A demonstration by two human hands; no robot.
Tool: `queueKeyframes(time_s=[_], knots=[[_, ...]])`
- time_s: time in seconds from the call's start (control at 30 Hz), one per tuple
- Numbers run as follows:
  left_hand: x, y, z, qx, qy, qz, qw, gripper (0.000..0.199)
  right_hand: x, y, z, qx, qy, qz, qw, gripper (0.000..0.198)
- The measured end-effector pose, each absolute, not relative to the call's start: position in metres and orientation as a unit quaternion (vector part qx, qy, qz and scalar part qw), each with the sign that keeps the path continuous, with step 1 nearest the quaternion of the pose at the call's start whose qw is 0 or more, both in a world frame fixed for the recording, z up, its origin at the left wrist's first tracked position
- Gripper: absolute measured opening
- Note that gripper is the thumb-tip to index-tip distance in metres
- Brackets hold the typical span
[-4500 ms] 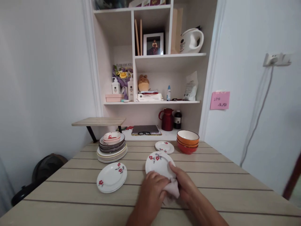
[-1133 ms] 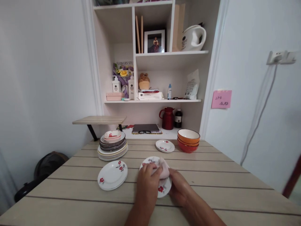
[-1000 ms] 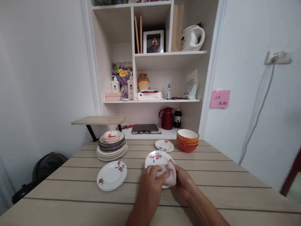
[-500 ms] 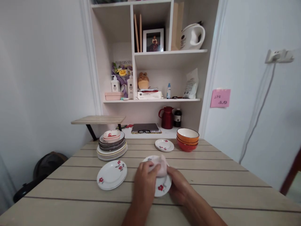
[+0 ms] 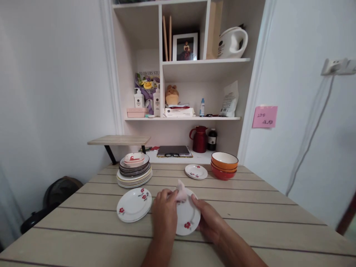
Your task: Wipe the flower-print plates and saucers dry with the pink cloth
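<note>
A white plate point(image 5: 189, 217) with red flowers is held tilted above the table, its right rim in my right hand point(image 5: 210, 220), thumb on top and fingers beneath. My left hand point(image 5: 165, 211) is closed on a pale pink cloth point(image 5: 181, 191) at the plate's upper left edge. Part of the plate is hidden behind the left hand. To the left lies a short stack of matching flowered plates point(image 5: 133, 205). Smaller flowered plates point(image 5: 196, 171) sit farther back.
At the back left stands a tall stack of plates point(image 5: 135, 180) topped by small pinkish dishes point(image 5: 134, 158). Orange and red bowls point(image 5: 224, 167) are nested at the back right. Behind are a red jug point(image 5: 199, 139), a dark bottle point(image 5: 212, 140) and glasses point(image 5: 171, 155) by a laptop-like slab.
My left hand has moved the cloth from the plate's middle to its upper left edge. The plate now shows more of its face and is tilted more. The view has shifted slightly.
</note>
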State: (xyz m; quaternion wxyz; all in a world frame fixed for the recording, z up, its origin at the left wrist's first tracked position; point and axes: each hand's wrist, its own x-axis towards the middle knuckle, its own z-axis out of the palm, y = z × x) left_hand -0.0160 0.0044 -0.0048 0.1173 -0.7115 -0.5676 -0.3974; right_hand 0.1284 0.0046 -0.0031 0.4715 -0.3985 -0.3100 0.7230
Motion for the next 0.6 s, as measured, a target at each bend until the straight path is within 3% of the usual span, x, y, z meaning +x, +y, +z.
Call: queueKeyframes(time_s=[0.17, 0.27, 0.6], knots=[[-0.003, 0.001, -0.005, -0.802, -0.42, -0.412, 0.108, 0.045, 0.138, 0.012, 0.003, -0.41, -0.271, 0.708, 0.506, 0.025], [0.004, 0.0, -0.007, -0.813, -0.387, -0.423, 0.102, 0.041, 0.151, 0.017, 0.009, -0.395, -0.234, 0.706, 0.539, 0.028], [-0.015, 0.005, -0.005, -0.727, -0.532, -0.416, 0.128, 0.039, 0.138, 0.007, 0.002, -0.412, -0.276, 0.711, 0.499, 0.038]])
